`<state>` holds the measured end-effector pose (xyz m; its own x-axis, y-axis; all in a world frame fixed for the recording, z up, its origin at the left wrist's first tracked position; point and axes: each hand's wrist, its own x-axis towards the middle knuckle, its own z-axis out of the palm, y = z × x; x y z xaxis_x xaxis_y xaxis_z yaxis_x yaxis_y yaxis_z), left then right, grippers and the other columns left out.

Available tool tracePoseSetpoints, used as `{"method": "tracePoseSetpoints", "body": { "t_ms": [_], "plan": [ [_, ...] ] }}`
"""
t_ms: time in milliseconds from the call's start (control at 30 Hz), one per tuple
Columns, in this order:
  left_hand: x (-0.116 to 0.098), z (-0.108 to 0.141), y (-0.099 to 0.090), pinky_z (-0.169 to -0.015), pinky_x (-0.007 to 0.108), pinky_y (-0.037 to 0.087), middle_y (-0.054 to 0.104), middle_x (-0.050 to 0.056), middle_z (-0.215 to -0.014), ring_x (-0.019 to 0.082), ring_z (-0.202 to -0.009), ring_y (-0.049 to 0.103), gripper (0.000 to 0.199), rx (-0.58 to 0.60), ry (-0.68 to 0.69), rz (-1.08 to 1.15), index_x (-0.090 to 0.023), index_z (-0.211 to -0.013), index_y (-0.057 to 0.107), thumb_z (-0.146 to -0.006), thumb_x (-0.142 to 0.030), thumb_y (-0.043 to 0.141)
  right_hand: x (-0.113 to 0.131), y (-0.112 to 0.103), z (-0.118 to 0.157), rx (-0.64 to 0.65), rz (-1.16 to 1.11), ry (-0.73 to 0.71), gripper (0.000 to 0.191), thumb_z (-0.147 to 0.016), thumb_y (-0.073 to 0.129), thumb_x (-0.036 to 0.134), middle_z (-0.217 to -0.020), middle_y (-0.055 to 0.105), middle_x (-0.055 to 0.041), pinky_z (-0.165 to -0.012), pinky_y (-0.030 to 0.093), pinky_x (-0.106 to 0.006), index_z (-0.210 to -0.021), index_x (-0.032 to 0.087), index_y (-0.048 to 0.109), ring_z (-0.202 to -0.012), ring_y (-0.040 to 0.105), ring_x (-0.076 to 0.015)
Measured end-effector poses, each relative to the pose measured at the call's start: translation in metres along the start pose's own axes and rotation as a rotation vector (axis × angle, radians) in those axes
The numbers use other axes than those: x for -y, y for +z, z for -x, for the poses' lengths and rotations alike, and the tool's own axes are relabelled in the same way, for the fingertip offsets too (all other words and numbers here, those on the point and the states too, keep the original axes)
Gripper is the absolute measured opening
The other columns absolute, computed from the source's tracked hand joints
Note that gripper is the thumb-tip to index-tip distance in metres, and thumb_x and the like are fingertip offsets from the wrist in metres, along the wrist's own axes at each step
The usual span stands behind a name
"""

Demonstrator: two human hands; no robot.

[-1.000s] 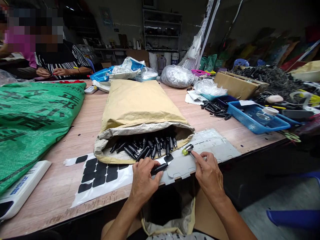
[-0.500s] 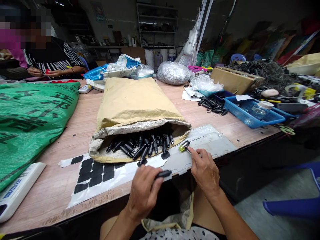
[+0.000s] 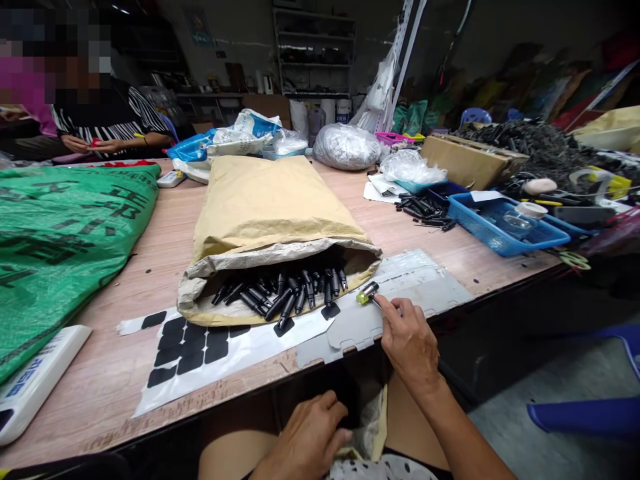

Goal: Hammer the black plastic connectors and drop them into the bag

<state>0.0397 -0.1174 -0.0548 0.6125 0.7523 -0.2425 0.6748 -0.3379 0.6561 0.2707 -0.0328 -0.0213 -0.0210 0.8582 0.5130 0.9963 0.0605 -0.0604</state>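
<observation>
My right hand (image 3: 411, 343) is closed around the handle of a small hammer (image 3: 367, 293) with a metal and yellow-green head, held just above the grey board (image 3: 425, 287) at the table's edge. Below the tabletop, my left hand (image 3: 315, 433) hangs over a second paper sack (image 3: 375, 423) on my lap; its fingers are apart and no pen part shows in it. Straight ahead lies a tan paper sack (image 3: 280, 200), its mouth towards me, with many black pen parts (image 3: 285, 293) inside. A white sheet with black stickers (image 3: 193, 347) lies in front of the sack.
A green woven sack (image 3: 75, 233) and a white device (image 3: 43, 380) are on the left. To the right stand a blue basket (image 3: 505, 223), loose black parts (image 3: 425, 210) and a cardboard box (image 3: 470, 160). A person (image 3: 110, 120) works across the table at far left.
My left hand has moved down from the table edge to over my lap, and the black pen part it held is out of sight. My right hand stays nearly still with the hammer.
</observation>
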Motion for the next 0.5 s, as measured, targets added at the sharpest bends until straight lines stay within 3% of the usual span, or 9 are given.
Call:
{"method": "tracePoseSetpoints", "body": {
  "t_ms": [67,133,200,267,367,500],
  "plan": [
    [-0.013,0.004,-0.027,-0.071,0.027,0.05,0.07,0.003,-0.089,0.017,-0.082,0.068,0.018,-0.183,0.148,0.074,-0.025,-0.106,0.071,-0.098,-0.028,0.055,0.0,0.001,0.0,-0.004,0.002,-0.002,0.046,-0.096,0.054,0.012,-0.104,0.064,-0.005,-0.079,0.039,-0.032,-0.137,0.031,0.063,-0.088,0.051,-0.0219],
    [-0.02,0.005,-0.06,-0.067,0.025,0.048,0.067,0.001,-0.079,0.014,-0.072,0.064,0.02,-0.488,0.183,0.126,-0.023,-0.101,0.07,-0.102,-0.028,0.051,0.0,0.001,0.0,-0.013,0.007,-0.004,0.045,-0.096,0.054,0.012,-0.104,0.064,-0.0052,-0.078,0.039,-0.033,-0.136,0.031,0.063,-0.088,0.051,-0.022],
    [-0.013,0.003,-0.092,-0.067,0.025,0.048,0.067,0.002,-0.08,0.014,-0.07,0.061,0.019,-0.81,0.086,0.094,-0.021,-0.098,0.069,-0.102,-0.028,0.052,0.0,0.001,0.001,-0.024,0.013,-0.013,0.046,-0.096,0.053,0.011,-0.104,0.064,-0.0056,-0.078,0.039,-0.033,-0.136,0.03,0.063,-0.087,0.051,-0.0222],
    [0.004,-0.003,-0.118,-0.069,0.028,0.049,0.067,0.003,-0.088,0.016,-0.072,0.061,0.019,-0.984,-0.05,-0.03,-0.02,-0.104,0.069,-0.1,-0.031,0.054,0.0,0.002,0.001,-0.033,0.016,-0.024,0.046,-0.096,0.052,0.011,-0.104,0.064,-0.006,-0.077,0.039,-0.034,-0.137,0.029,0.063,-0.087,0.051,-0.0223],
    [0.035,-0.015,-0.137,-0.07,0.031,0.05,0.063,0.005,-0.097,0.018,-0.076,0.061,0.024,-0.958,-0.197,-0.215,-0.019,-0.112,0.068,-0.098,-0.034,0.055,-0.001,0.002,0.001,-0.044,0.017,-0.032,0.044,-0.097,0.051,0.013,-0.103,0.064,-0.0065,-0.076,0.039,-0.034,-0.136,0.029,0.063,-0.086,0.051,-0.0224],
    [0.053,-0.021,-0.136,-0.076,0.034,0.052,0.06,0.006,-0.102,0.023,-0.091,0.065,0.025,-0.843,-0.294,-0.348,-0.021,-0.115,0.068,-0.097,-0.034,0.055,-0.001,0.003,0.001,-0.048,0.029,-0.041,0.045,-0.096,0.051,0.012,-0.103,0.064,-0.007,-0.075,0.039,-0.034,-0.136,0.028,0.062,-0.086,0.05,-0.0224]
  ]
}}
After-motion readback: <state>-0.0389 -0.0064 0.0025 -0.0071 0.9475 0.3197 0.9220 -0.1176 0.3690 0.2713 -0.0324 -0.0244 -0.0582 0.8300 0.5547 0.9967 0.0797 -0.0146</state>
